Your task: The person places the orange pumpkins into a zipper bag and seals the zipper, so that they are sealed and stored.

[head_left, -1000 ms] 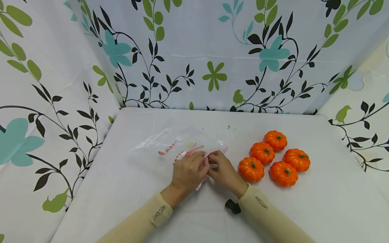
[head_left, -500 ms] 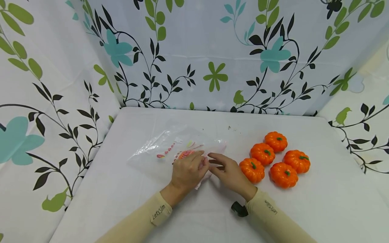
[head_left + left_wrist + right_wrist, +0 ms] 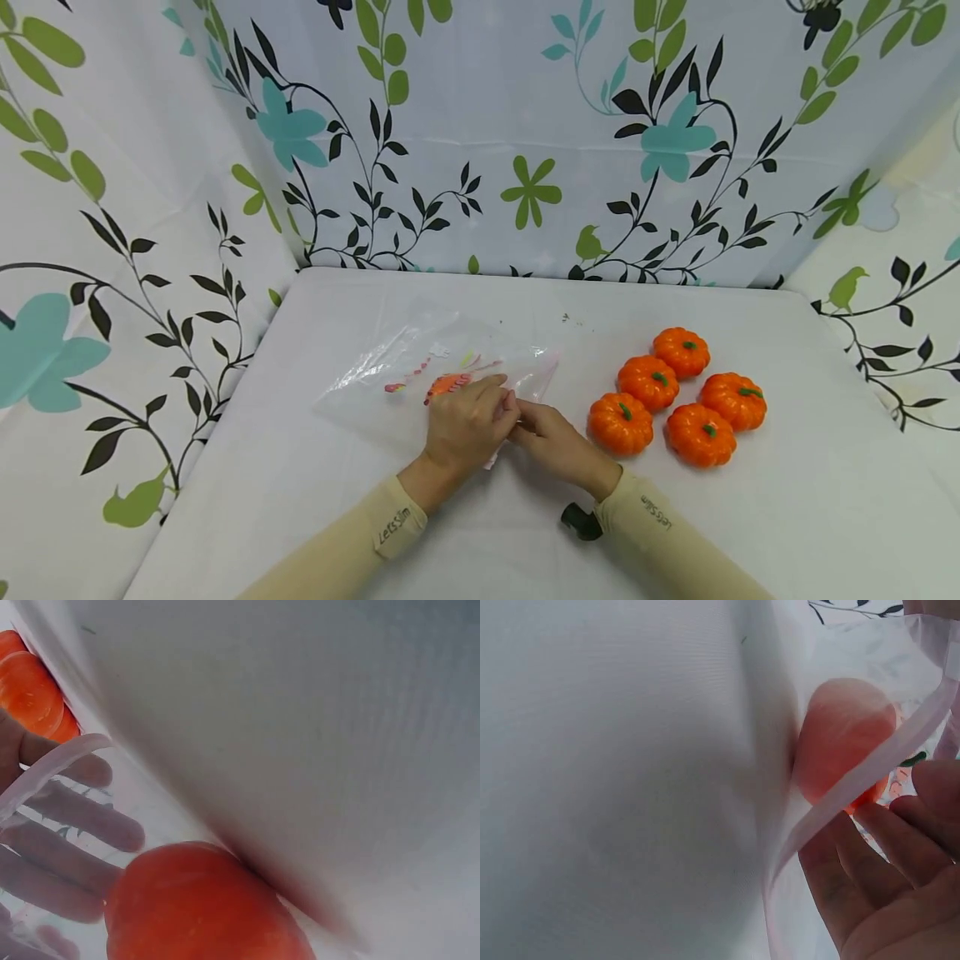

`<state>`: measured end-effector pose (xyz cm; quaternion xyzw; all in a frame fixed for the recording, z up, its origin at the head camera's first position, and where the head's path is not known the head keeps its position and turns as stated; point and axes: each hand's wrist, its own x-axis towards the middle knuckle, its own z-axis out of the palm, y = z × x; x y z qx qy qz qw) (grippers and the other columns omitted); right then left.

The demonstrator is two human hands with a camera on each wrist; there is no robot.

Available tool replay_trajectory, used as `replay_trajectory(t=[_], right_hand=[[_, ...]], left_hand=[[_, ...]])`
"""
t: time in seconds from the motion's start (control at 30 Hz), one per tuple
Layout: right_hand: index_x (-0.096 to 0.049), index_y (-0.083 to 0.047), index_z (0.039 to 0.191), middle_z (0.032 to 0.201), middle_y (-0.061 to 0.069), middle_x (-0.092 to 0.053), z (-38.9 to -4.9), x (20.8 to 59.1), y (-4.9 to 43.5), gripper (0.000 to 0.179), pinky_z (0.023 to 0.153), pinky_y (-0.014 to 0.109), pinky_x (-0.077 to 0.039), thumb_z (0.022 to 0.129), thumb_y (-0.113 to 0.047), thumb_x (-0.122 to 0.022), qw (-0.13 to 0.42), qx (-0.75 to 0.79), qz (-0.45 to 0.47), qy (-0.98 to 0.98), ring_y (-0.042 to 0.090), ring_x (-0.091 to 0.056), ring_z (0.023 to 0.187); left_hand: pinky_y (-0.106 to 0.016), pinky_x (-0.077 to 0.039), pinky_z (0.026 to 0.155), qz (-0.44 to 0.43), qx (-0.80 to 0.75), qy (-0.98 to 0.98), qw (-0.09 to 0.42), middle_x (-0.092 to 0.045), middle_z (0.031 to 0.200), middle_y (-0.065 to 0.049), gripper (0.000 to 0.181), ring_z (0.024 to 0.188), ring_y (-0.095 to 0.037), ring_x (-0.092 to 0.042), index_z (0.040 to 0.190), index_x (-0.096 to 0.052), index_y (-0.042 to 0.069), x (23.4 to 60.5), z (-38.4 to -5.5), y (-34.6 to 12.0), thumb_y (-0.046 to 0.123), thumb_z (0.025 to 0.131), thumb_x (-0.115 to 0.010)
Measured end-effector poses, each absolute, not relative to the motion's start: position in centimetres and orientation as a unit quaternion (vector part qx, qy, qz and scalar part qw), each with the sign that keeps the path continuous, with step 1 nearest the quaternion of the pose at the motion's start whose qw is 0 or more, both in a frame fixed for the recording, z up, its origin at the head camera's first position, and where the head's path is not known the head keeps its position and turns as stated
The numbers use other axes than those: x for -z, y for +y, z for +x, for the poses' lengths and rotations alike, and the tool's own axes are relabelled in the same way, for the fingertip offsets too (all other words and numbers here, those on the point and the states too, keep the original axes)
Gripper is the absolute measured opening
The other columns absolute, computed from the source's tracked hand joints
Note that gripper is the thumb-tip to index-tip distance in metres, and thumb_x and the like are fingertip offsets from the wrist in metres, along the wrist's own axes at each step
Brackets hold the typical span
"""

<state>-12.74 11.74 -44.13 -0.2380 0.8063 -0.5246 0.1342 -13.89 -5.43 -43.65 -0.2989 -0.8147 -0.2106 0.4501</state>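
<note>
A clear plastic zip bag (image 3: pixel 375 375) with coloured print and a pinkish rim lies on the table. Inside it sits an orange toy pumpkin (image 3: pixel 202 907), partly seen through the print in the head view. My left hand (image 3: pixel 467 423) pinches the bag at its opening; its fingertips are mostly hidden. My right hand (image 3: pixel 558 442) is at the bag's mouth with its fingers extended. Through the plastic, the left wrist view shows those fingers (image 3: pixel 67 817) beside the pumpkin. In the right wrist view they reach past the rim, close to the pumpkin.
Several more orange toy pumpkins (image 3: pixel 701 434) with green stems stand grouped to the right of my hands. A small black device (image 3: pixel 581 522) is at my right wrist. White cloth covers the table (image 3: pixel 817 500), and a leaf-patterned curtain (image 3: pixel 465 133) hangs behind.
My right hand has left the bag's edge beside my left hand, spread its fingers, then moved into the bag's mouth. More orange shows through the print. My left hand stays in place.
</note>
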Motion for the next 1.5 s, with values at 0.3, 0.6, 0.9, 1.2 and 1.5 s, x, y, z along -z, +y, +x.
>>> replay_trajectory(t=[0.3, 0.6, 0.9, 1.2, 1.5], right_hand=[[-0.047, -0.019, 0.152, 0.153, -0.004, -0.047, -10.3, 41.8, 15.1, 0.068, 0.108, 0.050, -0.043, 0.091, -0.023, -0.076, -0.005, 0.399, -0.218, 0.891, 0.021, -0.046, 0.140], [-0.014, -0.023, 0.164, 0.167, 0.005, -0.021, -9.4, 36.9, 20.7, 0.124, 0.102, 0.067, -0.039, 0.070, -0.040, -0.093, -0.084, 0.273, -0.156, 0.946, 0.038, -0.030, 0.147], [-0.025, 0.003, 0.157, 0.158, 0.025, -0.033, -9.2, 37.4, 22.7, 0.126, 0.102, 0.066, -0.040, 0.065, -0.052, -0.091, 0.020, 0.212, -0.060, 0.975, 0.049, -0.043, 0.134], [-0.052, 0.013, 0.133, 0.126, 0.032, -0.057, -9.0, 39.6, 22.7, 0.098, 0.087, 0.061, -0.051, 0.068, -0.051, -0.090, 0.029, 0.148, -0.031, 0.988, 0.048, -0.062, 0.102], [-0.050, 0.011, 0.136, 0.131, 0.036, -0.052, -9.4, 40.8, 22.4, 0.094, 0.089, 0.069, -0.046, 0.072, -0.046, -0.088, 0.040, 0.132, -0.021, 0.990, 0.054, -0.059, 0.106]], left_hand=[[-0.028, -0.057, 0.051, -0.290, 0.195, -0.828, 0.439, -0.077, 0.088, -0.006, 0.008, 0.067, -0.016, -0.074, 0.071, -0.070, 0.008, 43.6, -14.1, -5.8, 0.010, 0.078, -0.071], [-0.030, -0.056, 0.049, -0.283, 0.212, -0.833, 0.426, -0.077, 0.089, -0.006, 0.009, 0.068, -0.017, -0.074, 0.070, -0.070, 0.008, 43.5, -14.3, -6.0, 0.008, 0.079, -0.070], [-0.030, -0.055, 0.048, -0.274, 0.214, -0.837, 0.422, -0.077, 0.088, -0.006, 0.009, 0.065, -0.019, -0.073, 0.070, -0.071, 0.008, 43.7, -14.3, -6.0, 0.008, 0.079, -0.070], [-0.030, -0.055, 0.048, -0.274, 0.211, -0.840, 0.418, -0.077, 0.088, -0.006, 0.009, 0.065, -0.019, -0.073, 0.069, -0.071, 0.008, 43.8, -14.3, -5.9, 0.008, 0.078, -0.070], [-0.030, -0.055, 0.048, -0.275, 0.211, -0.839, 0.419, -0.077, 0.088, -0.006, 0.008, 0.065, -0.018, -0.073, 0.069, -0.070, 0.008, 43.6, -14.3, -5.8, 0.008, 0.078, -0.071]])
